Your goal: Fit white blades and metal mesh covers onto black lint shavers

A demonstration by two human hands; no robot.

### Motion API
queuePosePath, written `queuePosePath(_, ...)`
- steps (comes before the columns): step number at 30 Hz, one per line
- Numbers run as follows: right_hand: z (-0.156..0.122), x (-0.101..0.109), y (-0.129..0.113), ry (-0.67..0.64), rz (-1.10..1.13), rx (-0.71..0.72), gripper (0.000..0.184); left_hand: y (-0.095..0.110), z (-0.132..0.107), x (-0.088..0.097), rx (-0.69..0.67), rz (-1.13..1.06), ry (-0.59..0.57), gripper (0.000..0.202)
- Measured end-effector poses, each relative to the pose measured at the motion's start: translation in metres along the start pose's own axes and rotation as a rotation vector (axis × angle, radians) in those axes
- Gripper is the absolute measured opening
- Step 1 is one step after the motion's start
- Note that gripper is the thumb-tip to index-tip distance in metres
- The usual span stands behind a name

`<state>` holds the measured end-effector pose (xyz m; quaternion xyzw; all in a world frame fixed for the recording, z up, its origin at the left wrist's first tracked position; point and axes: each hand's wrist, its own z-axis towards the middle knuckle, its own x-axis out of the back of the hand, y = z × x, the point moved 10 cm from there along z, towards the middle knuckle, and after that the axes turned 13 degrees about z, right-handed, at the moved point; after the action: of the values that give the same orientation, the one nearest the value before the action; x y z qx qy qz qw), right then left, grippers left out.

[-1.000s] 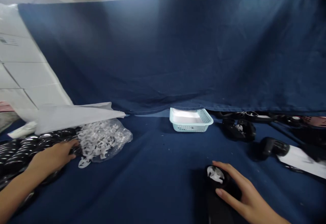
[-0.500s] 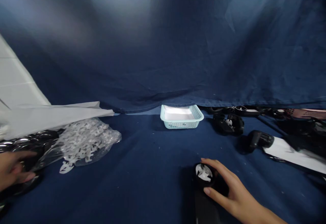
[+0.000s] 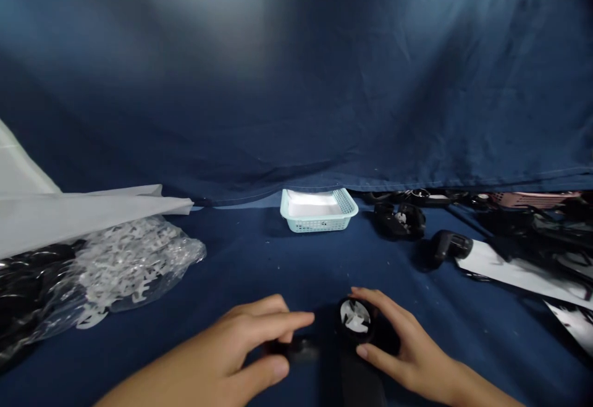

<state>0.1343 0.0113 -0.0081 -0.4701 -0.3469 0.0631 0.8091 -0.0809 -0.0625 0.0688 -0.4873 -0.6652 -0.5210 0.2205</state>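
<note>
Pale blue basket [image 3: 319, 225] holding white paper [image 3: 312, 205], beside hem of navy curtain [image 3: 296, 86]; pink basket [image 3: 532, 200] farther right.

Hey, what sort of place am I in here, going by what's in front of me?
Probably a workshop or factory workbench: there's a clear plastic bag of small white parts, a black round-topped piece with a white insert at your right hand, and a light-blue perforated plastic basket.

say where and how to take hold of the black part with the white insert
I'd take the black part by its round end, from the right: its curved wall should suit thumb near, fingers far, as the right grip has them, leaving the upturned white insert uncovered. The left grip and a blurred dark thing crowd the left side.
</note>
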Motion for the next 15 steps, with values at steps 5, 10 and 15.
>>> queuePosePath(5, 0.000, 0.001, -0.003, 0.008, 0.028, 0.009, 0.068, 0.057, 0.054, -0.008, -0.272, -0.274, -0.024, 0.035)
queuePosePath(10, 0.002, 0.004, -0.005, 0.017, 0.063, 0.013, 0.069, 0.053, 0.082, -0.017, -0.218, -0.620, -0.062, 0.031)
queuePosePath(15, 0.000, 0.005, 0.004, 0.027, 0.059, -0.041, 0.072, 0.062, 0.088, -0.021, -0.246, -0.800, -0.158, 0.042)
